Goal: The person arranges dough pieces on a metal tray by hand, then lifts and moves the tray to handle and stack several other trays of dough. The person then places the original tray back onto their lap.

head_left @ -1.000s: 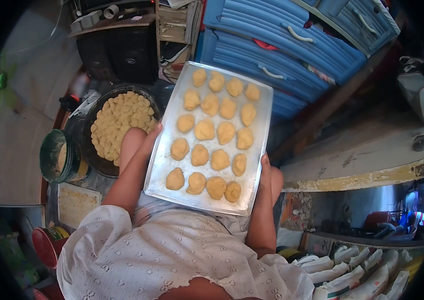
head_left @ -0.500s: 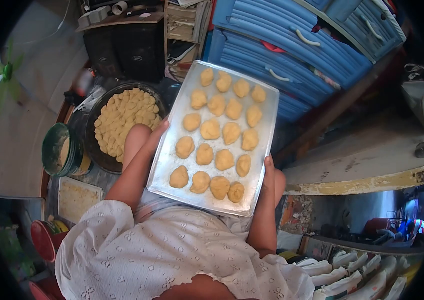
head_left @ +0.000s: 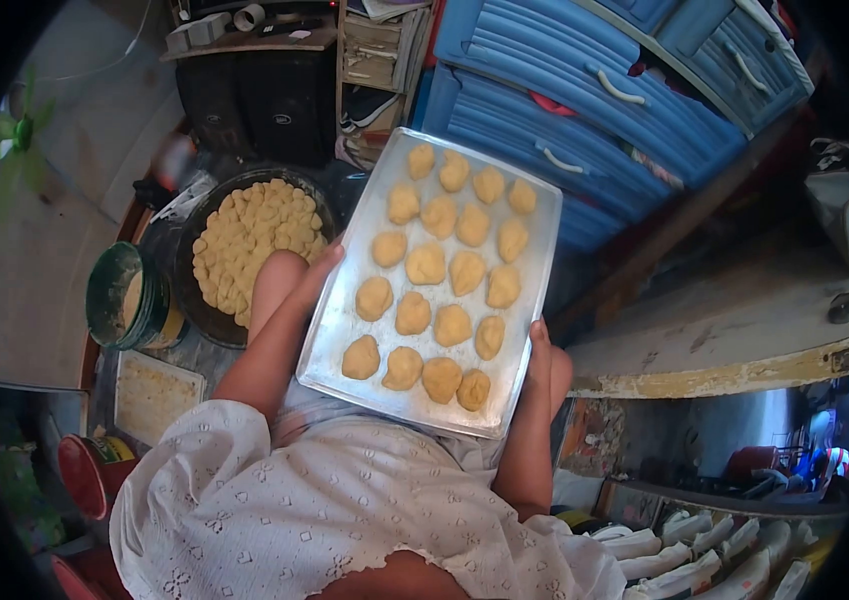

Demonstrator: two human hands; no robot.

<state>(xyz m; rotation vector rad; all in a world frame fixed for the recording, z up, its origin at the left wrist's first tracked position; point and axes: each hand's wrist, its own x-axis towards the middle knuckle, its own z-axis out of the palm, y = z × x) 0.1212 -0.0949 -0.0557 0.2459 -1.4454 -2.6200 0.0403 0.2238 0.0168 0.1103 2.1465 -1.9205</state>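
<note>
A metal baking tray (head_left: 330, 375) lies tilted over my lap, bearing rows of rough yellow dough balls (head_left: 425, 265). My left hand (head_left: 323, 268) grips its left long edge, the fingers mostly hidden under the rim. On the opposite edge, my right hand (head_left: 541, 350) holds the tray with the thumb along the side; its other fingers are out of sight beneath. To the left of my knee, a wide dark round pan (head_left: 188, 300) is heaped with many more dough pieces (head_left: 250, 245).
Left of the pan stand a green bucket (head_left: 105, 300), a flat rectangular tray with crumbs (head_left: 157, 398) and a red bucket (head_left: 85, 475). Blue drawers (head_left: 545, 110) rise ahead. A worn wooden surface (head_left: 725, 340) is at right, with wrapped long items (head_left: 685, 575) below it.
The whole view has shifted slightly, so the tray and surroundings appear a little lower. Both hands keep the same hold on the tray.
</note>
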